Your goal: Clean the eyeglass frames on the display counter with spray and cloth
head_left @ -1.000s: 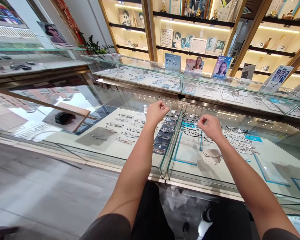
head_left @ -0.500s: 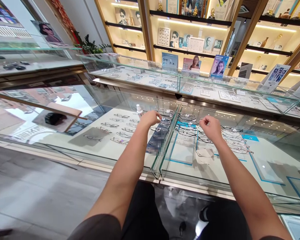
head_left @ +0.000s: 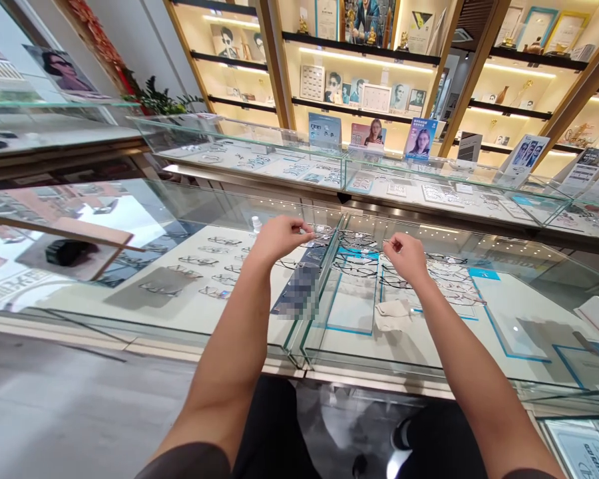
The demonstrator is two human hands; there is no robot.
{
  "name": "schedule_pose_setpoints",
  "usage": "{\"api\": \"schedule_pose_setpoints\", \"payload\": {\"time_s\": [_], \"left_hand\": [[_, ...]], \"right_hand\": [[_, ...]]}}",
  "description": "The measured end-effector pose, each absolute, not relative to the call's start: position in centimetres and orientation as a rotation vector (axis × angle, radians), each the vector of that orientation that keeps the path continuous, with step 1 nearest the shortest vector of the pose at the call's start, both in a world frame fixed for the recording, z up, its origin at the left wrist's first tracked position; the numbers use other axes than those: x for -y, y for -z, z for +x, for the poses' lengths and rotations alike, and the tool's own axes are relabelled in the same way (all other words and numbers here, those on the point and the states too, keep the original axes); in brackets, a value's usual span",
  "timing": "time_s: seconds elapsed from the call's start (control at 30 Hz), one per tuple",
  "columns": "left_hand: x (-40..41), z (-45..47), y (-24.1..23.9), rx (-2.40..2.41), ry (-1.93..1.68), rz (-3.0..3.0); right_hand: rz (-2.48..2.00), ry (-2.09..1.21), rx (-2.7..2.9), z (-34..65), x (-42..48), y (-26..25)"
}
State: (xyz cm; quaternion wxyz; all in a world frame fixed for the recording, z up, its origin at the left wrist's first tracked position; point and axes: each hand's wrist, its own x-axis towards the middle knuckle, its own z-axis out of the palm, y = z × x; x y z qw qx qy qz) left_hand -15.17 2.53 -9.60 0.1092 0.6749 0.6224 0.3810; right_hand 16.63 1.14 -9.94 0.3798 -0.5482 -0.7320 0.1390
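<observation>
My left hand (head_left: 283, 237) is over the left glass display case, thumb and fingertips pinched together and pointing right. Just beyond those fingertips is an eyeglass frame (head_left: 323, 232). My right hand (head_left: 406, 256) is curled above the right case, its thumb and forefinger pressed together. To its left are more eyeglasses (head_left: 357, 239), in rows close to the divider. Anything thin within either pinch is too small to make out. A white-capped bottle (head_left: 256, 223) stands partly behind my left hand. Below my right hand lies a folded beige cloth (head_left: 393, 314).
Glass edges meet between the two cases (head_left: 304, 339). Several eyeglasses (head_left: 197, 261) lie in the left case, and blue-edged trays (head_left: 352, 309) in the right. Behind runs another glass counter (head_left: 259, 150) bearing upright advert cards (head_left: 421, 138). Lit shelves (head_left: 362, 56) line the wall.
The view has shifted so that the cases sit slightly further left. My left fingers have stretched out a little to the right. My right hand keeps nearly the same pinch over the right case.
</observation>
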Motion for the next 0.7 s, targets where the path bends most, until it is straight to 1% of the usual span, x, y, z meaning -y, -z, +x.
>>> {"api": "schedule_pose_setpoints", "payload": {"time_s": [0.13, 0.23, 0.33, 0.4, 0.5, 0.6, 0.7], "left_hand": [[-1.5, -10.3, 8.9, -1.405, -1.481, 1.920], [-1.7, -5.7, 8.8, -1.135, -1.520, 1.718], [-2.5, -2.2, 9.2, -0.934, -1.500, 1.603], [-3.0, -0.7, 9.6, -0.851, -1.446, 1.571], [-3.2, 0.5, 10.6, -0.786, -1.434, 1.552], [-3.0, 0.7, 12.0, -0.817, -1.472, 1.514], [-2.8, 0.3, 13.2, -0.841, -1.471, 1.497]], "right_hand": [[-1.235, -0.542, 1.915, 16.1, -0.6, 9.1], [-1.050, -0.705, 1.887, 15.7, -0.1, 8.3], [-0.980, -0.709, 1.802, 15.9, -0.1, 8.3], [-0.993, -0.697, 1.761, 16.3, -0.4, 8.9], [-1.029, -0.784, 1.678, 16.8, -1.1, 10.2], [-1.019, -0.880, 1.605, 16.9, -1.5, 11.1], [-1.010, -0.898, 1.572, 16.6, -1.6, 11.6]]}}
